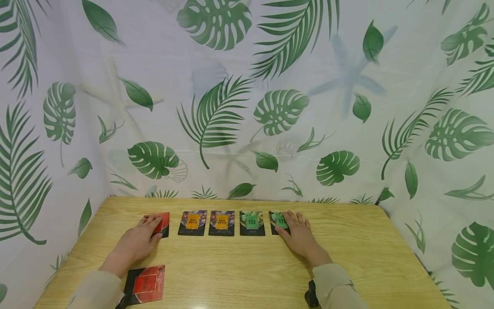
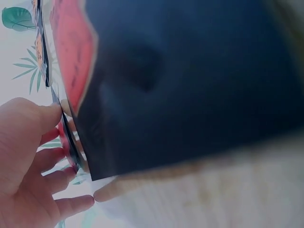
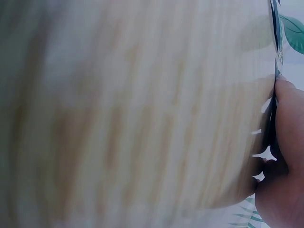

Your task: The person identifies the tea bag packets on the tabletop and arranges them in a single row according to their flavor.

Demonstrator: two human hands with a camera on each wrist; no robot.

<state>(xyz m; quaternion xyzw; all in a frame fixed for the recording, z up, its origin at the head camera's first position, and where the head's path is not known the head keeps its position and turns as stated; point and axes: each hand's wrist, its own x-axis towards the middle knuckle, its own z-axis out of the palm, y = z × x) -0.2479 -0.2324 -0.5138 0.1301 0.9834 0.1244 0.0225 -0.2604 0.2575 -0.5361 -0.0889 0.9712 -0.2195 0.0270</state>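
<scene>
My left hand [image 1: 137, 239] rests over a red and black packet [image 1: 165, 224] at the left end of a row, covering much of it. In the left wrist view the thumb and fingers [image 2: 53, 156] are spread along that packet's edge. My right hand [image 1: 301, 236] lies on the green and black packet [image 1: 278, 219] at the row's right end, its fingers extended and thumb near the lower edge. A second red and black packet [image 1: 146, 284] lies nearer me, beside the left sleeve, and looms large in the left wrist view.
Between the hands, two orange-labelled packets [image 1: 192, 223] and another green-labelled packet [image 1: 252, 223] lie in line on the wooden table [image 1: 231, 270]. A leaf-print curtain [image 1: 231, 107] hangs behind the table and along both sides.
</scene>
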